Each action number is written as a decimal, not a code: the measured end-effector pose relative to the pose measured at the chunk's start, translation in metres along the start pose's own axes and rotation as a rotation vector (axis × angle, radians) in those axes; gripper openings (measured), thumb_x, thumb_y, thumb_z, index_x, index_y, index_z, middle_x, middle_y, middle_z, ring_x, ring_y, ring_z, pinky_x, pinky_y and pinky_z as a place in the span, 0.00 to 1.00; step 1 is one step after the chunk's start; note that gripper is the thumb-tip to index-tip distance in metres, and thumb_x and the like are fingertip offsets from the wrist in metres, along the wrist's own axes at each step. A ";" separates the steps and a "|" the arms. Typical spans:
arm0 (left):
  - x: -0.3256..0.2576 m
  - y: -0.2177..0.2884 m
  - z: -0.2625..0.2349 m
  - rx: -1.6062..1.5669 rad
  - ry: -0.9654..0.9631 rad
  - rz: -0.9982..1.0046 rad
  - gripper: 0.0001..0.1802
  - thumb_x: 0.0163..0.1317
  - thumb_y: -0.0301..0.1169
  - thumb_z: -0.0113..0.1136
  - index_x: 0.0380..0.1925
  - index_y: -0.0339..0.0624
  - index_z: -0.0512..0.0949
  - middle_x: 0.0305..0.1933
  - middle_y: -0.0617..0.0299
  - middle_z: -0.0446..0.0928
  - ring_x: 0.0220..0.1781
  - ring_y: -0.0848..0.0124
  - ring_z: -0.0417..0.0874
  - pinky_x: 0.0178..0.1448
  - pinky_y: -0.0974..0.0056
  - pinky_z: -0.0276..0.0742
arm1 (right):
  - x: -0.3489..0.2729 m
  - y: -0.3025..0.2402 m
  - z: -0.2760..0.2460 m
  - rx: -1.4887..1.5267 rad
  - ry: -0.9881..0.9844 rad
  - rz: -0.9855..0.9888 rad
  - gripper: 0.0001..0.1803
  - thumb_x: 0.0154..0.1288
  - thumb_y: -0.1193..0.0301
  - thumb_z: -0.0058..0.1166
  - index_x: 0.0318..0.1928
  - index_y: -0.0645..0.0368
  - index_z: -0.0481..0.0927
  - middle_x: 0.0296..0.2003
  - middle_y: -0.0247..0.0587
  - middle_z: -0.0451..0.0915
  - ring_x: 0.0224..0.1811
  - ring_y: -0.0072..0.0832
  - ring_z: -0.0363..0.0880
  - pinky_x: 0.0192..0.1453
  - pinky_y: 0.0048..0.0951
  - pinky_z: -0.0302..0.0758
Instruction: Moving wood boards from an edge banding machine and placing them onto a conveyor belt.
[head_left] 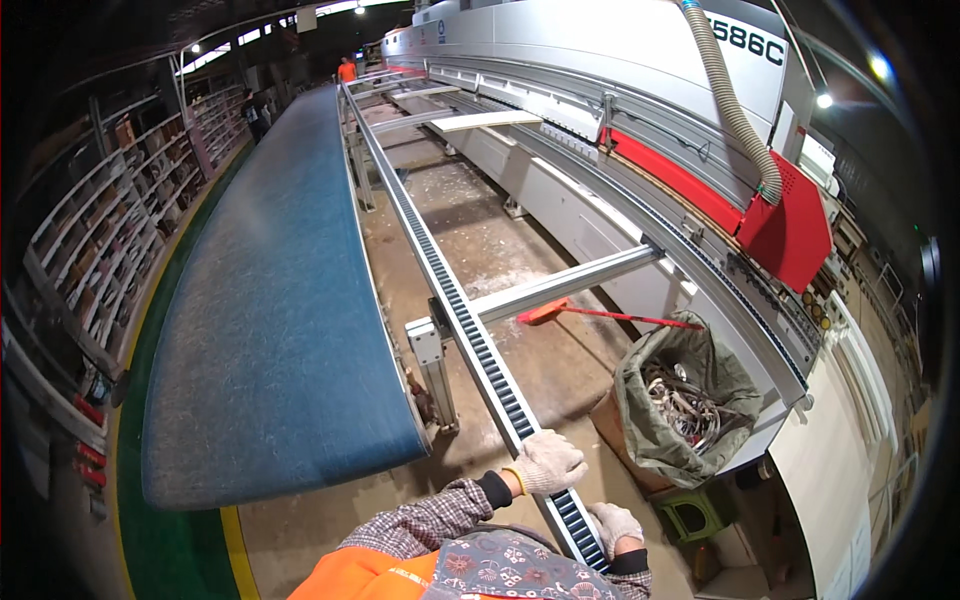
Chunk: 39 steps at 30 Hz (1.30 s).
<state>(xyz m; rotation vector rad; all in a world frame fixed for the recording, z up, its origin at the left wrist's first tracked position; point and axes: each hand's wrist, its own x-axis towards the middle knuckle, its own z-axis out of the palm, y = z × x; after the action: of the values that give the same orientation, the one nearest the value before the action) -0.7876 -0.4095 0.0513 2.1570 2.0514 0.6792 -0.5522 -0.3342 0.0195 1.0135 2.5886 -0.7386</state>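
**Both gloved hands at the near end of the roller rail**

Taking the long roller rail (470,330) as the landmark and reading from the left: far to its left stand shelving racks (110,230) along the wall. Just left of the rail runs the blue conveyor belt (280,320), its rounded end stopping short of the person.

At the rail's near end, the left hand (545,462), in a white work glove, lies on top of the rollers with its fingers curled down over the rail's left edge; it presses or lightly clasps the rail rather than lifting it. The right hand (613,525), also gloved, sits closer to the body against the rail's right side, fingers bent inward; whether it truly grips the rail or only rests there cannot be told.

Right of the rail, on the dusty floor, lies a red-handled broom (600,313), then an open sack of scrap strips (685,400), and beyond it the grey edge-banding machine (600,90) with its red guard.

The step in hand looks like steadying or adjusting the rail end. A next move would call for firm two-sided purchase, keeping fingers clear of the rollers.
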 end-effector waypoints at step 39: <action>0.001 0.000 -0.005 -0.011 -0.041 -0.020 0.21 0.68 0.47 0.52 0.23 0.48 0.82 0.26 0.53 0.81 0.36 0.53 0.84 0.47 0.49 0.77 | -0.006 -0.013 -0.010 0.018 -0.020 0.015 0.22 0.72 0.52 0.46 0.55 0.46 0.85 0.50 0.51 0.85 0.55 0.49 0.82 0.60 0.45 0.78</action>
<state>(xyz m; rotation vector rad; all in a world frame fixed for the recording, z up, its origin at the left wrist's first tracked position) -0.7893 -0.4100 0.0556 2.1237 2.0410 0.6367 -0.5570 -0.3401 0.0351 1.0242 2.5589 -0.7655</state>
